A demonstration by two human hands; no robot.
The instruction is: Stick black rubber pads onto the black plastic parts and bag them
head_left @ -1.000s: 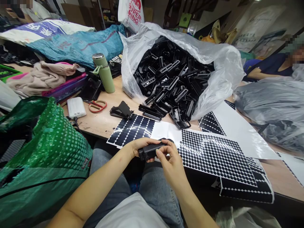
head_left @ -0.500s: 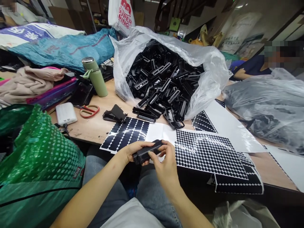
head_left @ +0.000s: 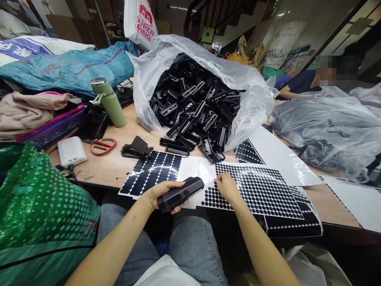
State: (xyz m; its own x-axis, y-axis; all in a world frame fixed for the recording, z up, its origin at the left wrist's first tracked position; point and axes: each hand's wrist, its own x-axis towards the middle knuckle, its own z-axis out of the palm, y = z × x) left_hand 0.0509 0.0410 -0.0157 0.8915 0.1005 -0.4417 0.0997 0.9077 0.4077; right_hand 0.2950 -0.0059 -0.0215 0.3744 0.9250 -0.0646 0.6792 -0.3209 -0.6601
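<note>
My left hand [head_left: 162,194] is wrapped round a black carbon-patterned part [head_left: 181,194], held above my lap at the table edge. My right hand [head_left: 226,186] is closed in a pinch over the left side of a sheet of round black stickers [head_left: 262,190]; whatever its fingertips hold is too small to make out. To the left lies a sheet of oblong black stickers [head_left: 151,172]. Behind the sheets, a big clear plastic bag [head_left: 253,91] lies open with many black plastic parts [head_left: 190,95], some spilling onto the table.
A black stand [head_left: 137,147], red-handled scissors [head_left: 103,147], a white power bank [head_left: 72,151] and a green bottle [head_left: 110,104] stand or lie left. A green bag [head_left: 50,202] is at the near left. Another person [head_left: 303,81] sits behind a plastic bag [head_left: 330,127] at the right.
My right hand has left the black part and moved right onto the round-sticker sheet. My left hand still holds the part, now with its face more exposed. The view has shifted slightly.
</note>
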